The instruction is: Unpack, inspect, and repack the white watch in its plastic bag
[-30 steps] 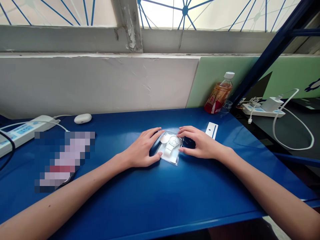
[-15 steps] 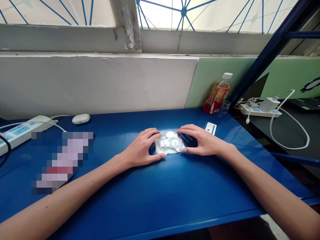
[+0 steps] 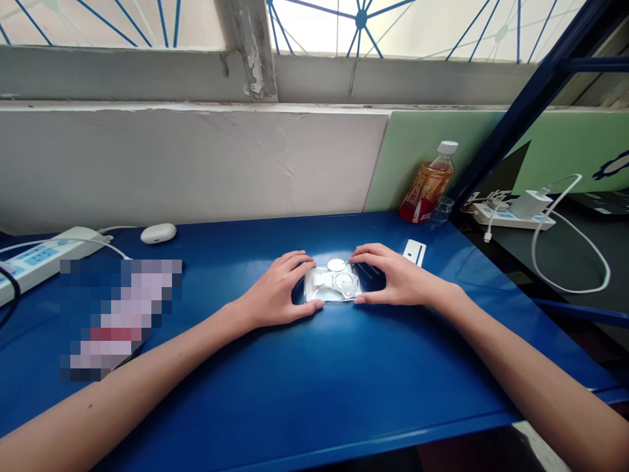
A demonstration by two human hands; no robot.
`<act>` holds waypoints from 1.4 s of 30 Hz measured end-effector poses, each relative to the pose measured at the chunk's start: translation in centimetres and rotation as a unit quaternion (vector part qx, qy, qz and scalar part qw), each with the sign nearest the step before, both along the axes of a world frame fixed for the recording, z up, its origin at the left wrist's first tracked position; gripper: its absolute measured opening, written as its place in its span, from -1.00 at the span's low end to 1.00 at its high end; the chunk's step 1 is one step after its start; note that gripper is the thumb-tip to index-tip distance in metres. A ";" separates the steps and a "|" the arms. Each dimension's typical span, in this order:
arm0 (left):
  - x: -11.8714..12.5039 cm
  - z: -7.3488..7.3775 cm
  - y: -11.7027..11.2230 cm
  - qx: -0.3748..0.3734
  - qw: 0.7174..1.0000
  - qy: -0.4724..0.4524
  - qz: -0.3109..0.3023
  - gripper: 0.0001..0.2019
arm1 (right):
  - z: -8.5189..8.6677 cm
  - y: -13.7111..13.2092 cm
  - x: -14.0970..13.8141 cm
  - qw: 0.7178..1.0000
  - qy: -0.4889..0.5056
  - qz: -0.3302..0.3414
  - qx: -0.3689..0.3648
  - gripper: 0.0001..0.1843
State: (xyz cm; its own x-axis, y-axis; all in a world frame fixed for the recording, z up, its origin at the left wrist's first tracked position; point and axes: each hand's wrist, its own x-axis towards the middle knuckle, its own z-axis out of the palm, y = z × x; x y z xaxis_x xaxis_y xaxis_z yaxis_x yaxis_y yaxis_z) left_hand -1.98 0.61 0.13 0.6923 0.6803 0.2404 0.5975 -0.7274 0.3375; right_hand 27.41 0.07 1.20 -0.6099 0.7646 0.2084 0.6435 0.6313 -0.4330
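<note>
Blue tabletop below a cracked white wall and a barred window. At the tabletop's middle lies a clear packet with a white watch inside. The left hand and right hand each pinch one side of it. A bottle stands at the far right corner, its red label unreadable.

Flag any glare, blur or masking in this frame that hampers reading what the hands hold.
Head view: bright glare on the clear packet between left hand and right hand washes out its contents; head view: window panes blown out; head view: a pixelated patch masks something on the blue table; elsewhere sharp.
</note>
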 end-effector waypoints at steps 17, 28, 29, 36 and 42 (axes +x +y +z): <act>0.1 -0.1 0.1 -0.018 1.000 0.003 0.010 -0.29 | -0.2 0.1 0.1 1.000 0.007 -0.010 -0.018 -0.21; 0.2 0.0 0.0 -0.024 1.000 0.003 0.014 -0.31 | -0.1 0.0 -0.1 1.000 -0.010 -0.010 -0.020 -0.18; 0.2 0.1 0.0 -0.024 1.000 0.003 0.015 -0.31 | -0.1 0.0 -0.1 1.000 -0.008 -0.010 -0.020 -0.19; 0.2 0.0 0.1 -0.025 1.000 0.000 0.017 -0.31 | 0.0 0.0 0.1 1.000 -0.017 -0.008 -0.012 -0.19; 0.1 0.0 0.1 -0.023 1.000 0.002 0.011 -0.26 | 0.1 0.0 0.3 0.999 -0.030 -0.009 -0.016 -0.17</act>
